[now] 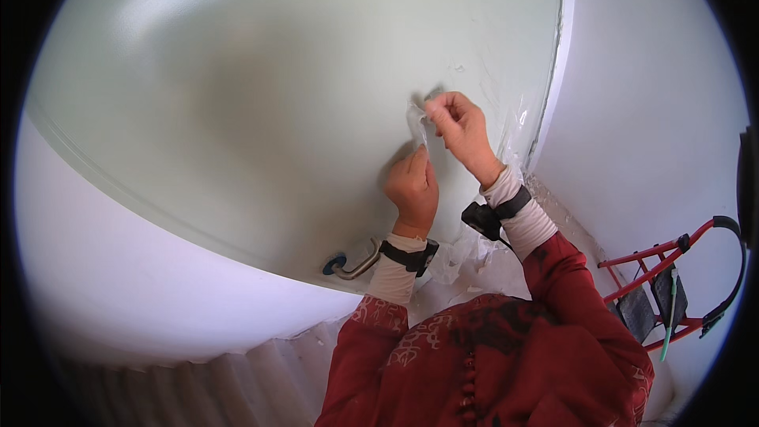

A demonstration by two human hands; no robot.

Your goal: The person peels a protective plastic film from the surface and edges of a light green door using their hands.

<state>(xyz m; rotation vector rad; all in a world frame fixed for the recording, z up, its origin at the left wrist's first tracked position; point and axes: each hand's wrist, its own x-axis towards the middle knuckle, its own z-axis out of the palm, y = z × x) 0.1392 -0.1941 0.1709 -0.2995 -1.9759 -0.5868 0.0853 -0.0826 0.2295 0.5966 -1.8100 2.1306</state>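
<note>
A piece of clear plastic film (pixel 417 123) stretches between my two hands, in front of a pale green door (pixel 284 101). My left hand (pixel 412 187) pinches its lower end between the fingertips. Above and to the right, my right hand (pixel 462 127) pinches the film's upper part with thumb and forefinger. A small grey thing (pixel 434 93) shows behind the right fingertips; what it is cannot be told. Below my left hand, a metal lever handle (pixel 360 264) with a blue ring at its base stands out from the door.
Crumpled plastic film (pixel 456 255) hangs and lies near the door's right edge. At the right, a red metal folding ladder (pixel 640 273) with black treads leans by the white wall (pixel 646 101). Steps (pixel 237 385) run along the lower left.
</note>
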